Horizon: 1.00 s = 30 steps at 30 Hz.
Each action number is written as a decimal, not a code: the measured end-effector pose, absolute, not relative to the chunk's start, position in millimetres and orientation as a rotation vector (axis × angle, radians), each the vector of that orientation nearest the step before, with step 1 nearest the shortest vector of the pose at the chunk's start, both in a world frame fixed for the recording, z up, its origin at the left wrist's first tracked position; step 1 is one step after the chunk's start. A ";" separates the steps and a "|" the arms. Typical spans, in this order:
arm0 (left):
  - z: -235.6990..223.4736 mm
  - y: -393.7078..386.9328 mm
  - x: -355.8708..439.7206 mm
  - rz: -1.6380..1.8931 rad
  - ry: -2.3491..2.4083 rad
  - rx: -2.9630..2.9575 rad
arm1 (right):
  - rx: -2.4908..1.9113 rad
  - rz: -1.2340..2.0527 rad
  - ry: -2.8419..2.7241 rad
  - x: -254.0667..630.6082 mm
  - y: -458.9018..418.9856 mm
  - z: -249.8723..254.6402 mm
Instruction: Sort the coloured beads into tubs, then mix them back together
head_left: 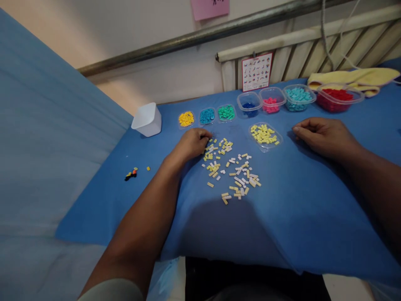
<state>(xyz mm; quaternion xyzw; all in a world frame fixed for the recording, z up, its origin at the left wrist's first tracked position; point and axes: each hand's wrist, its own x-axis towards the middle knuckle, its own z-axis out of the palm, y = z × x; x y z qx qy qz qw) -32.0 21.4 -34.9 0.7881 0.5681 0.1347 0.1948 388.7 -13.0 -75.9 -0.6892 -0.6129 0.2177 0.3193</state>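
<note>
Pale yellow and white toy building bricks lie scattered over the blue cloth in front of me. My left hand rests at the far left edge of this spread, fingers curled down and touching the bricks there. Whatever its fingertips hold is hidden. To the right, my right hand lies on the cloth with fingers curled closed, and no brick shows in it. Between the two hands stands a shallow clear tray of light yellow bricks, apart from the right hand.
Behind, small clear tubs hold yellow, blue, green, dark blue, pink, turquoise and red bricks. A white bin stands left, with a few loose bricks nearer. A yellow cloth lies back right.
</note>
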 end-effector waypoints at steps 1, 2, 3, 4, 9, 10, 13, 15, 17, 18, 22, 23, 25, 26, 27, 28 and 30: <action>-34.9 21.4 -34.1 0.370 1.555 2.233 | -1.815 0.571 -1.615 388.9 -12.9 -75.8; -35.0 21.4 -35.9 0.355 1.510 2.265 | -1.815 0.570 -1.621 389.0 -12.8 -75.8; -35.1 21.4 -37.4 0.336 1.465 2.303 | -1.813 0.570 -1.625 389.0 -12.8 -75.7; -35.2 21.4 -38.4 0.316 1.419 2.343 | -1.810 0.570 -1.627 388.9 -12.8 -75.6; -32.9 22.4 -38.9 0.258 1.209 2.443 | -1.818 0.588 -1.606 387.8 -13.3 -75.3; -32.2 22.6 -38.4 0.251 1.186 2.445 | -1.817 0.591 -1.605 387.8 -13.4 -75.5; -32.5 23.7 -36.6 0.236 1.197 2.460 | -1.805 0.583 -1.615 387.9 -13.6 -75.9; -34.7 24.6 -35.0 0.260 1.252 2.489 | -1.805 0.585 -1.622 388.0 -13.8 -75.8; -37.2 25.2 -33.2 0.283 1.280 2.530 | -1.806 0.586 -1.628 388.0 -13.9 -75.3; -38.0 25.1 -32.4 0.290 1.274 2.548 | -1.809 0.580 -1.636 387.8 -13.9 -75.0; -35.7 22.8 -28.2 0.286 1.190 2.545 | -1.830 0.573 -1.632 386.4 -13.7 -72.9; -34.3 21.9 -26.9 0.281 1.178 2.528 | -1.835 0.575 -1.627 386.0 -13.7 -72.4; -31.7 20.2 -24.4 0.268 1.182 2.491 | -1.831 0.576 -1.622 385.6 -13.8 -72.0; -30.7 19.4 -23.2 0.258 1.192 2.476 | -1.824 0.572 -1.627 385.7 -13.8 -72.2; -30.0 18.8 -22.2 0.255 1.206 2.466 | -1.817 0.569 -1.632 385.9 -13.7 -72.7; -29.5 18.1 -21.3 0.254 1.214 2.465 | -1.809 0.571 -1.636 386.4 -13.7 -73.5; -29.0 16.9 -20.0 0.259 1.204 2.485 | -1.794 0.575 -1.637 387.5 -13.3 -75.7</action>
